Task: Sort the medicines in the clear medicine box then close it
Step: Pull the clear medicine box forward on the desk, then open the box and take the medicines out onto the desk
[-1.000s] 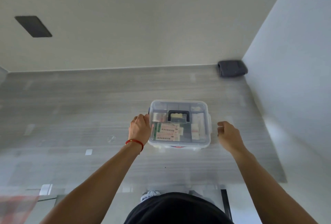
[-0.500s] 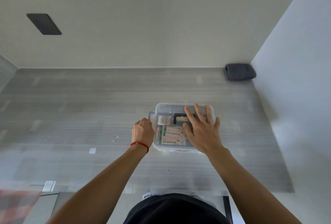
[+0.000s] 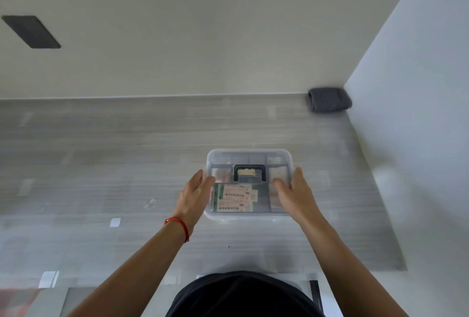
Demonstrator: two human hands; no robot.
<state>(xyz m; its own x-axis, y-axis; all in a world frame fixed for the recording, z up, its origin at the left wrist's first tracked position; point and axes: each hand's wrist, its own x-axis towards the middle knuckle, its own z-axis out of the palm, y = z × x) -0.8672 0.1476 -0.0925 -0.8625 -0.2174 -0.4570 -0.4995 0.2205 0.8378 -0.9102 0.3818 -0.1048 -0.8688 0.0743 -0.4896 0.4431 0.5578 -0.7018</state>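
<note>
The clear medicine box (image 3: 250, 155) sits on the grey table with its lid down and a dark handle (image 3: 250, 172) on top. Green-and-cream medicine packets (image 3: 234, 198) show through the lid at the near left. My left hand (image 3: 196, 196), with a red string at the wrist, lies against the box's left side with straight fingers. My right hand (image 3: 295, 193) lies against the right side, fingers straight and the thumb on the lid. The side latches are hidden by my hands.
A folded dark grey cloth (image 3: 329, 100) lies in the far right corner against the walls. A white wall runs along the right of the grey table (image 3: 101, 159). A small white paper scrap (image 3: 115, 222) lies left of the box.
My right hand has come off the top of the lid and moved to the box's right side. My left hand has uncurled and now lies flat against the left side.
</note>
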